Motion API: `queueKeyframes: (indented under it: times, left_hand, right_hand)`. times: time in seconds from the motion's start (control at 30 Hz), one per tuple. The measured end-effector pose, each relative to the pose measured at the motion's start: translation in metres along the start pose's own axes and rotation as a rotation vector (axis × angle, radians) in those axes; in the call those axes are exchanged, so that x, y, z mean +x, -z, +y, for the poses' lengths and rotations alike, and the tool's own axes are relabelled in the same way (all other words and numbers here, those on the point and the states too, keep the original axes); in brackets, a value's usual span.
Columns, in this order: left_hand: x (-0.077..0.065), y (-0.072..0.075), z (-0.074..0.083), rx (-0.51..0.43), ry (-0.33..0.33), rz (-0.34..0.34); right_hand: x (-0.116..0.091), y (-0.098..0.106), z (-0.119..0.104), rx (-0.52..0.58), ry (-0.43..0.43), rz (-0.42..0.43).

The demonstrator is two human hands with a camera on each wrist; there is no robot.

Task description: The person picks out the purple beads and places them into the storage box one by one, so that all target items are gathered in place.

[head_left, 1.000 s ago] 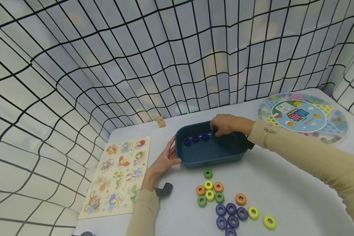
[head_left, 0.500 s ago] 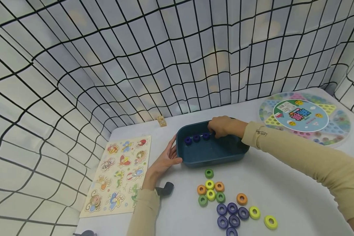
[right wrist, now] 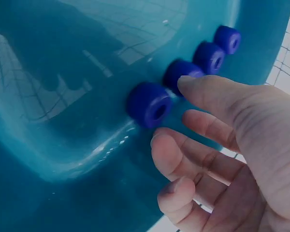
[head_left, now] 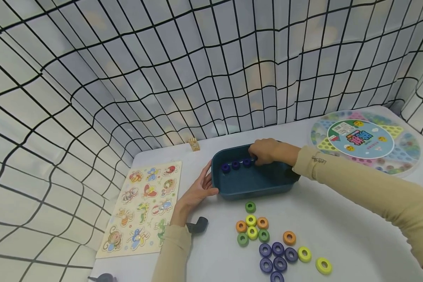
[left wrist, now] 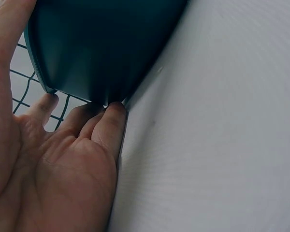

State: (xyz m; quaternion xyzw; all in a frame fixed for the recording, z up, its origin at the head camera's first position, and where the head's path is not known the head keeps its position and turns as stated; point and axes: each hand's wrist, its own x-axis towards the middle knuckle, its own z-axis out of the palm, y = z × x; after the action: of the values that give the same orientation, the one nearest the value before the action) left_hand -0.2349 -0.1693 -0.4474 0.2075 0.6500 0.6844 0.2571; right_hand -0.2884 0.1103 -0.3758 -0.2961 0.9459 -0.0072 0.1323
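My right hand [head_left: 264,152] reaches into the dark teal bin [head_left: 252,194], fingers loosely bent and apart. In the right wrist view, four-in-a-line is avoided as several purple ring beads [right wrist: 149,105] stand in a row along the bin's wall. The nearest bead sits just off my fingertips [right wrist: 165,150], with nothing pinched. My thumb overlaps the second bead [right wrist: 180,76] in that view. My left hand [head_left: 195,194] rests against the bin's left end, thumb stretched along the front corner. In the left wrist view its fingertips [left wrist: 115,110] press at the bin's lower edge.
Orange, yellow, green and purple rings [head_left: 266,265] lie loose in front of the bin. An insect picture puzzle board [head_left: 141,207] is at left, a round game box [head_left: 359,138] at right. A small wooden piece [head_left: 194,144] lies behind, before the netted wall [head_left: 211,70].
My right hand has lowered slightly inside the bin and let go of a purple bead at the end of the row. The left hand stays at the bin.
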Motion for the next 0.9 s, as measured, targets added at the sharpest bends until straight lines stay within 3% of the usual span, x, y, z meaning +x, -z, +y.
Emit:
queueKeyframes:
  times: [0.37,0.67,0.9]
  left_hand:
    - [-0.002,0.001,0.002,0.036,0.056,0.020]
    - [-0.003,0.001,0.003,0.066,0.056,0.017]
    - [0.004,0.010,-0.016,0.076,0.038,0.045]
  right_hand:
    - [-0.025,0.006,-0.023,0.009,0.103,0.121]
    - [-0.051,0.006,-0.055,-0.022,0.167,0.176]
    - [-0.067,0.004,-0.073,-0.019,0.225,0.185]
